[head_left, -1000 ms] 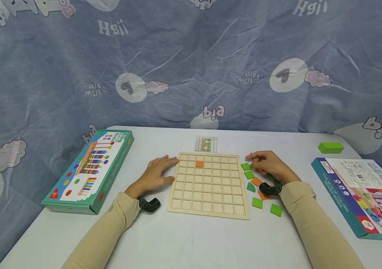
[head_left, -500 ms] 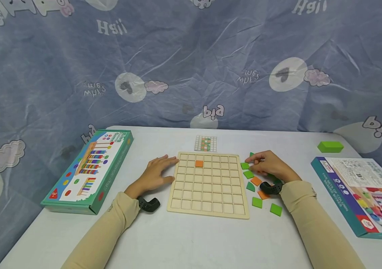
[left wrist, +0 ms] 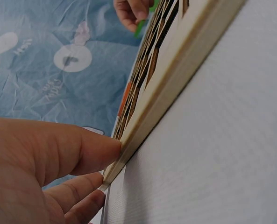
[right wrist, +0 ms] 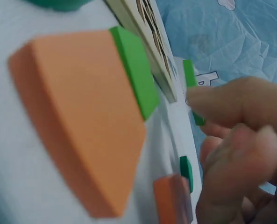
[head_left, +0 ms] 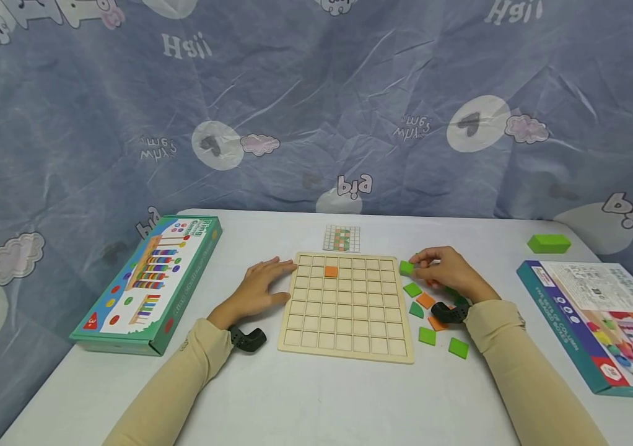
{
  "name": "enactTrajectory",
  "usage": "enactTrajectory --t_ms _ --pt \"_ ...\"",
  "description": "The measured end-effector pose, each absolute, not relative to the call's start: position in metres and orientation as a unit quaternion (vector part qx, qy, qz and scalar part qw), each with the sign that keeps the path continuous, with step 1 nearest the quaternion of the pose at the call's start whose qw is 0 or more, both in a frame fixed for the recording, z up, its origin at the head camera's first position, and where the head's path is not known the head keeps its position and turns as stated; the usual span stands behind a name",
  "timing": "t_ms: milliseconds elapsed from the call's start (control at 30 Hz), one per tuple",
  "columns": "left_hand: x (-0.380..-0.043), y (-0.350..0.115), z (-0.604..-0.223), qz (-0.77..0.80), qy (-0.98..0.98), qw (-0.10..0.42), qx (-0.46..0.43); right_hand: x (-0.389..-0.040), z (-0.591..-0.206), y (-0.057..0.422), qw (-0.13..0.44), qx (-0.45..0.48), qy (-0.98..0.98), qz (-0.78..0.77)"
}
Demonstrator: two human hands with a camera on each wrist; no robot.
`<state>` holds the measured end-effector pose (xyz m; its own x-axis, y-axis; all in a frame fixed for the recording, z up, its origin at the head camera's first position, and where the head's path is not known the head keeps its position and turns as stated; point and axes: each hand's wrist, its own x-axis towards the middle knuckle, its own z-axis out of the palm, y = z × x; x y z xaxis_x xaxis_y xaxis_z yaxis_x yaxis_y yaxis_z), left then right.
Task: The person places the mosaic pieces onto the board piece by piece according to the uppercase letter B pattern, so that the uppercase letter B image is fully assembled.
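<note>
My right hand (head_left: 443, 271) pinches a green square tile (head_left: 406, 267) between thumb and fingers, beside the board's far right corner. In the right wrist view that green tile (right wrist: 189, 74) stands tilted up, partly hidden behind the thumb. My left hand (head_left: 257, 289) rests at the left edge of the wooden grid board (head_left: 344, 358), its fingers mostly straight. The left wrist view shows the thumb and fingertips touching the board's rim (left wrist: 147, 112). One orange square tile (head_left: 331, 271) lies in a cell of the far rows.
Loose green tiles (head_left: 427, 336) and orange tiles (head_left: 425, 300) lie right of the board, some under my right hand. A pattern card (head_left: 341, 238) lies beyond the board. A green box (head_left: 149, 285) is left; another box (head_left: 601, 328) and a green block (head_left: 549, 243) are right.
My right hand has taken hold of the green tile near the far right corner and tilted it up off the table. My left hand and the board have stayed in place.
</note>
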<state>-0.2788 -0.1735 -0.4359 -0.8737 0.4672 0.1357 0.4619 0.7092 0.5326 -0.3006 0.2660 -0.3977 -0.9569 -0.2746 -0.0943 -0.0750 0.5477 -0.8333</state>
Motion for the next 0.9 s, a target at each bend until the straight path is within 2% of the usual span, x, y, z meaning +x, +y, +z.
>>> enactTrajectory --t_ms 367,900 --pt "-0.280 -0.174 -0.438 0.280 0.926 0.002 0.252 -0.298 -0.388 0.254 0.089 -0.127 0.865 -0.478" --pt "-0.281 -0.174 -0.438 0.285 0.924 0.002 0.255 -0.294 -0.386 0.225 0.150 -0.123 0.780 -0.596"
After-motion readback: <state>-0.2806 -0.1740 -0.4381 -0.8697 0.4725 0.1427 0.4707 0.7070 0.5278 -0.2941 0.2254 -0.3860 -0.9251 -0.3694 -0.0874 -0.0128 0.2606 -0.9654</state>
